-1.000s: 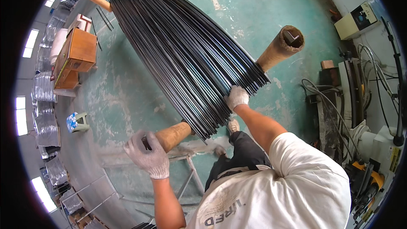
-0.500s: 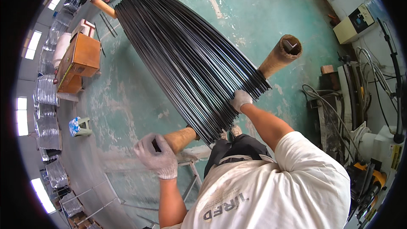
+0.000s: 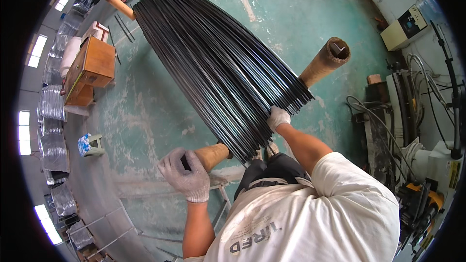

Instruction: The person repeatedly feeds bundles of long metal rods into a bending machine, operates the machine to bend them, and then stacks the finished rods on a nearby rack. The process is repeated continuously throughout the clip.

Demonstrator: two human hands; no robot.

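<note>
A wide layer of long thin black rods (image 3: 213, 63) stretches away from me between upright brown cardboard tubes. My right hand (image 3: 278, 118), in a light knit glove, is closed on the near ends of some rods. On the left, my left hand (image 3: 184, 172), in a greyer glove, curls around the top end of the near left cardboard tube (image 3: 212, 156), with a dark hollow showing between thumb and fingers. The near right cardboard tube (image 3: 326, 61) rises beside the rods, an angled metal piece inside its mouth. My right fingertips are partly hidden among the rods.
An orange-brown wooden cabinet (image 3: 94, 63) and a small pale stool (image 3: 91, 144) stand to the left. At the right are a beige control box (image 3: 404, 28), looping cables (image 3: 371, 109) and machinery (image 3: 422, 165). A metal frame (image 3: 223, 204) lies below my left hand.
My left hand has shifted slightly to the right, still at the tube's end. My right hand remains on the rod ends, and the whole view has moved a little.
</note>
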